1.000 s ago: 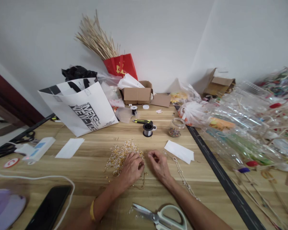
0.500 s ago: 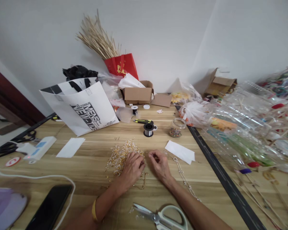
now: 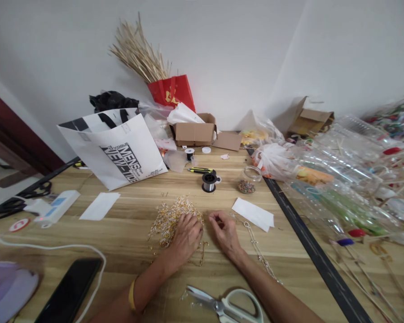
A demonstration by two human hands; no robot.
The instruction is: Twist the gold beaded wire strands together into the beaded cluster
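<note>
A loose heap of gold and clear beads (image 3: 173, 217) lies on the wooden table. My left hand (image 3: 187, 234) rests at the heap's right edge, its fingers bent and drawn together; whatever is under the fingertips is hidden. Just to the right, my right hand (image 3: 225, 231) is closed in a pinch, with thumb and index finger meeting; anything held there is too small to make out. A gold beaded chain (image 3: 202, 255) trails below my left hand. Beyond my right wrist lies a silvery beaded chain (image 3: 257, 249) with a ring at its top. Scissors (image 3: 218, 305) lie near my forearms.
Behind the hands stand a wire spool (image 3: 208, 183), box cutters (image 3: 201, 170) and a glass jar of small beads (image 3: 247, 183). White paper (image 3: 254, 214) lies at right. A white bag (image 3: 116, 150), phone (image 3: 69, 291) and power strip (image 3: 59, 208) are leftward; plastic packaging (image 3: 323, 197) fills the right side.
My left fingers have shifted slightly and sit closer together on the beads. My right hand keeps its pinch in nearly the same place. The view has moved a touch.
</note>
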